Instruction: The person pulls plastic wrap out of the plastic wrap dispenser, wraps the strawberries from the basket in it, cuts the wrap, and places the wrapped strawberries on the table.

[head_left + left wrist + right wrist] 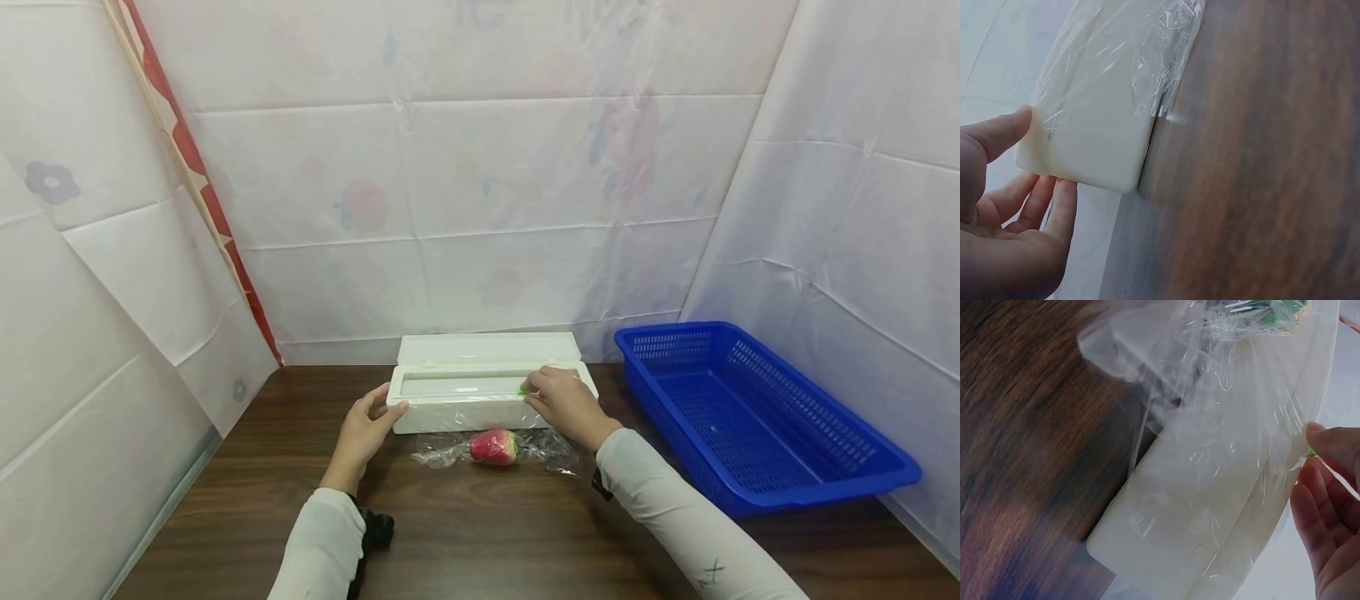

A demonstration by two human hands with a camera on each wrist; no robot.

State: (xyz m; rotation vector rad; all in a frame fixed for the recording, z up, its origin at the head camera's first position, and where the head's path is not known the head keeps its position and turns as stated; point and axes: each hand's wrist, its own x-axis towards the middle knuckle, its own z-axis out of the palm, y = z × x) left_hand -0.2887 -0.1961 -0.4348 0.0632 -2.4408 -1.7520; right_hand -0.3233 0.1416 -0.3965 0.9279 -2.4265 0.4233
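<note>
A white cling film dispenser point(465, 417) lies across the table with its lid point(487, 346) raised at the back. My left hand point(367, 429) grips its left end, thumb on one side and fingers curled at the other. At the right part of the dispenser's top, my right hand point(564, 404) pinches a small green slide cutter point(1312, 452), mostly hidden by the fingertips. Clear cling film point(1210, 444) drapes over the dispenser's front, down to the table. In front sits a red and pale-yellow fruit point(493, 447) in film, its loose ends spread to both sides.
A blue plastic basket point(750, 417) with slotted walls stands right of the dispenser, near my right forearm. White printed sheets point(480, 183) hang behind and at both sides of the brown wooden table point(480, 533).
</note>
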